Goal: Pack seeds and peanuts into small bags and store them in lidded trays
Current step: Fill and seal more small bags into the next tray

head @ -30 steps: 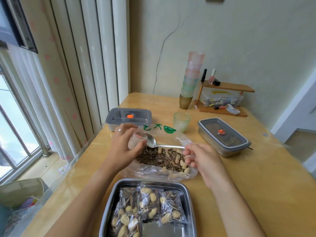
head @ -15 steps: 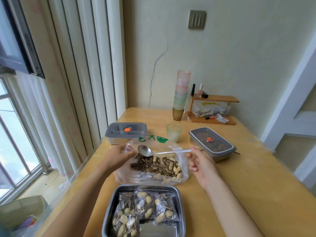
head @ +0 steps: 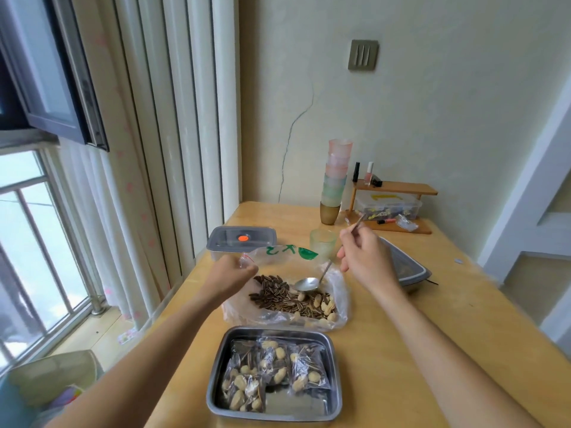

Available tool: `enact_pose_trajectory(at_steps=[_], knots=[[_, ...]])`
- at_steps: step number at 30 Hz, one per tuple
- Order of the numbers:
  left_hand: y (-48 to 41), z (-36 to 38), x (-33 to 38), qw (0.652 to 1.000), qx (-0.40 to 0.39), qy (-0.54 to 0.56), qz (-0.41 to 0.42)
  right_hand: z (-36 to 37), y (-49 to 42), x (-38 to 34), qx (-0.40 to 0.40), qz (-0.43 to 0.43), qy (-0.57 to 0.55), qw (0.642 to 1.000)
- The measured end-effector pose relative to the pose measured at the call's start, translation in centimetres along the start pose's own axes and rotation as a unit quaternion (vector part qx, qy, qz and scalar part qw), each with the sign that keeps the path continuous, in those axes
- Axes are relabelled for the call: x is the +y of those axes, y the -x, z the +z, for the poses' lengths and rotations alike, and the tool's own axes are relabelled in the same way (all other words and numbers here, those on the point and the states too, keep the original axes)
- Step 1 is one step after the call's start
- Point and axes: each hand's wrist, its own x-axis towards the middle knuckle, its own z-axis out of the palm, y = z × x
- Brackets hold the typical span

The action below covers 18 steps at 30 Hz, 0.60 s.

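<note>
As only the head view is supplied, all findings rest on it.

Hands. The left hand [head: 230, 274] has its fingers curled tight and pinches a small bag [head: 247, 261], clear with a red strip at its mouth. Most of the bag is hidden behind the hand, so whether it holds anything cannot be told. It is held just above the far-left edge of the large plastic bag [head: 287, 256], judged so that each scoop travels a short way and spillage falls back into the stock. The right hand [head: 363, 257] has its fingers closed round the handle of a metal spoon [head: 306, 284]. The handle end juts up beyond the hand, and the bowl is tipped down at or just above the heap and appears empty. Judged step in hand: taking the next scoop.

Containers. The large plastic bag lies open on the worktop [head: 432, 335]. It holds sunflower seeds [head: 272, 291] towards the left and peanuts [head: 323, 304] towards the right, partly mixed where they meet. Nearest the person, an open steel tray [head: 337, 366] holds several filled packets [head: 275, 362] of seeds and peanuts, lying along its far and left sides; it is judged not yet full. Beyond the stock bag, a lidded tray [head: 242, 239] with an orange valve stands at the left. A second lidded tray [head: 408, 268] stands at the right, partly behind the right hand. The contents of neither can be made out. A green cup [head: 323, 242] stands between them, its contents not discernible.
</note>
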Motion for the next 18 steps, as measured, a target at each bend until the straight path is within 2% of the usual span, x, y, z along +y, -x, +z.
enact_pose_trajectory(at_steps=[3, 10, 18], knots=[[-0.2, -0.2, 0.8, 1.0, 0.003, 0.006, 0.018, -1.1, 0.1, -0.5, -0.009, -0.048, 0.039, 0.998], [0.6, -0.1, 3.5, 0.998, 0.01, 0.023, 0.062, -1.3, 0.8, -1.0, -0.054, -0.102, 0.1, 0.988], [1.3, -0.5, 7.1, 0.991, 0.031, 0.058, 0.121, -0.3, 1.0, -0.7, -0.041, -0.073, 0.081, 0.993]])
